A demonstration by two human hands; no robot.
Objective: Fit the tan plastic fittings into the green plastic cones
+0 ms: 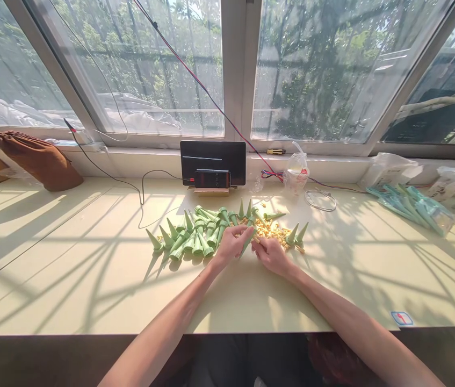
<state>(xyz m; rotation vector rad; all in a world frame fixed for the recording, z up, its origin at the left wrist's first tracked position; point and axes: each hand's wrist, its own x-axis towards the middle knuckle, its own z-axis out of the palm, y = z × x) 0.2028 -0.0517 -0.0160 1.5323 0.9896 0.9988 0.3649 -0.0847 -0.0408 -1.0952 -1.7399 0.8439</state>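
Note:
My left hand (232,243) is closed around a green plastic cone (246,244), whose narrow end points down towards the table. Close beside it, my right hand (271,255) pinches a small yellow piece (256,241) at the cone's wide end; whether the two touch, I cannot tell. A heap of green cones (197,236) lies to the left of my hands, some upright and some on their sides. Behind my right hand is a loose pile of small yellow pieces (277,231). Two cones (296,235) stand upright at the pile's right edge.
At the back, a black tablet (213,156) stands with a phone (211,178) leaning before it, a cable attached. A plastic cup (296,174) and a coiled cable (320,200) sit right of it. Green plastic packets (412,207) lie far right, a brown bag (40,161) far left.

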